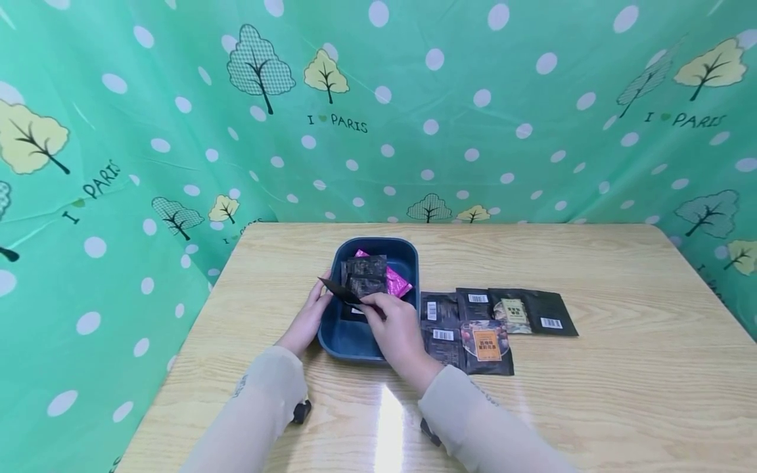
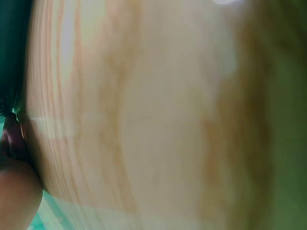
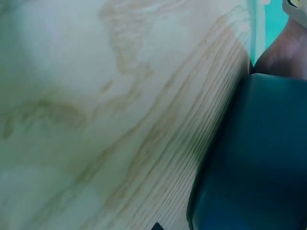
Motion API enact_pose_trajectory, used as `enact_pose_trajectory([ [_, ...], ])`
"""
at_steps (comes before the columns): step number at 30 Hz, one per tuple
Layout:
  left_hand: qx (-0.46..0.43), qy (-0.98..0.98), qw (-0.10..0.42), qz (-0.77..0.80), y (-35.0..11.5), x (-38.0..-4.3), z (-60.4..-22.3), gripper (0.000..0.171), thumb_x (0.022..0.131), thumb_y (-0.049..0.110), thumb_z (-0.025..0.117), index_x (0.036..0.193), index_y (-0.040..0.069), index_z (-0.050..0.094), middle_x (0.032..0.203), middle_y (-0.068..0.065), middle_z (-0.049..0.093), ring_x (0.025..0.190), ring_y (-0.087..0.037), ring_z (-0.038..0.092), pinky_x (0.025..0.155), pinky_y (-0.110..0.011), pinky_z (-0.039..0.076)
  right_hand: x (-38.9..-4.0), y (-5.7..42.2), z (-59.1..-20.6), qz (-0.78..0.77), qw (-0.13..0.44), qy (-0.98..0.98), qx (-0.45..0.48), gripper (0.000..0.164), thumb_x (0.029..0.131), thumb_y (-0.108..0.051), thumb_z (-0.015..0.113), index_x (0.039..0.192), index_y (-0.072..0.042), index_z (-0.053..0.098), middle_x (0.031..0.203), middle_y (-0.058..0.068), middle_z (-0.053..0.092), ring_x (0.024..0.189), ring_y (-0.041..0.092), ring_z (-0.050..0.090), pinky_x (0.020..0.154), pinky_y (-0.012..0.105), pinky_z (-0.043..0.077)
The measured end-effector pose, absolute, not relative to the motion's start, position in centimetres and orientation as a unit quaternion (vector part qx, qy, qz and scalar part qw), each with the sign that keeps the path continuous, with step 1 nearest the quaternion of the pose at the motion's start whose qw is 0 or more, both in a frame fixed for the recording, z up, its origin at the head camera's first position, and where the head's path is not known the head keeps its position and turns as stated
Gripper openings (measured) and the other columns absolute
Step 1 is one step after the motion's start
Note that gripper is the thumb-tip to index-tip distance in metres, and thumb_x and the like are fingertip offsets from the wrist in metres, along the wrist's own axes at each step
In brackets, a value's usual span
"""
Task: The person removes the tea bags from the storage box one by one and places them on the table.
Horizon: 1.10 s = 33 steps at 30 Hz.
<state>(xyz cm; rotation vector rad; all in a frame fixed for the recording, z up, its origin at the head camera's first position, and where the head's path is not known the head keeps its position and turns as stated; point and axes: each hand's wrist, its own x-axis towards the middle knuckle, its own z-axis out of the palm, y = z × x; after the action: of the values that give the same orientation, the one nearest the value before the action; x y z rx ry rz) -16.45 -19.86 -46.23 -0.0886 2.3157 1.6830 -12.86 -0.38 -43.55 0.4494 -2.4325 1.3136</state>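
Note:
A dark blue plastic bin [image 1: 349,348] stands on the table, holding several black packets [image 1: 367,266] and a bright pink packet [image 1: 397,282]. My right hand [image 1: 397,328] pinches a black packet [image 1: 340,290] by its edge above the bin, tilted and seen nearly edge-on. Against the bin's left side rests my left hand [image 1: 304,322], its fingers along the outer wall and partly hidden. In the left wrist view only part of the left hand [image 2: 17,177] shows beside the bin. The right wrist view shows the bin's outer wall [image 3: 254,158], not the pinched packet.
Several black packets lie flat to the right of the bin, one with an orange label [image 1: 487,345] and one with a pale label [image 1: 513,314]. Wooden table [image 1: 621,381] extends to the right. A green patterned curtain [image 1: 414,98] hangs behind and at the sides.

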Motion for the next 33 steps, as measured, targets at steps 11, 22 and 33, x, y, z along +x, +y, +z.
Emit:
enact_pose_trajectory([
  [11, -0.037, 0.778, 0.149, 0.61, -19.8, -16.5, -46.4, 0.055, 0.108, 0.038, 0.033, 0.159, 0.034, 0.013, 0.168, -0.007, 0.005, 0.154, -0.034, 0.004, 0.123, -0.057, 0.006, -12.2, 1.8, -43.4, 0.491, 0.223, -0.822, 0.183, 0.013, 0.087, -0.002, 0.073, 0.092, -0.013, 0.078, 0.094, -0.001, 0.075, 0.093, 0.013, 0.071, 0.084, 0.028, 0.058],
  [22, -0.047, 0.769, 0.161, 0.617, -19.8, -16.4, -46.1, 0.056, 0.108, 0.041, 0.031, 0.16, 0.033, 0.011, 0.165, -0.015, 0.016, 0.15, -0.038, 0.021, 0.121, -0.057, 0.019, -11.2, 5.0, -42.3, 0.504, 0.239, -0.814, 0.161, 0.015, 0.086, 0.0, 0.073, 0.095, -0.012, 0.078, 0.097, 0.0, 0.076, 0.097, 0.014, 0.071, 0.089, 0.026, 0.057],
  [33, -0.045, 0.777, 0.159, 0.607, -19.7, -16.5, -46.3, 0.056, 0.108, 0.043, 0.031, 0.16, 0.034, 0.011, 0.166, -0.013, 0.015, 0.151, -0.037, 0.019, 0.121, -0.057, 0.017, -10.9, 7.7, -42.7, 0.544, 0.252, -0.793, 0.106, 0.012, 0.084, 0.004, 0.074, 0.091, -0.005, 0.076, 0.09, 0.007, 0.076, 0.081, 0.007, 0.068, 0.071, 0.012, 0.055],
])
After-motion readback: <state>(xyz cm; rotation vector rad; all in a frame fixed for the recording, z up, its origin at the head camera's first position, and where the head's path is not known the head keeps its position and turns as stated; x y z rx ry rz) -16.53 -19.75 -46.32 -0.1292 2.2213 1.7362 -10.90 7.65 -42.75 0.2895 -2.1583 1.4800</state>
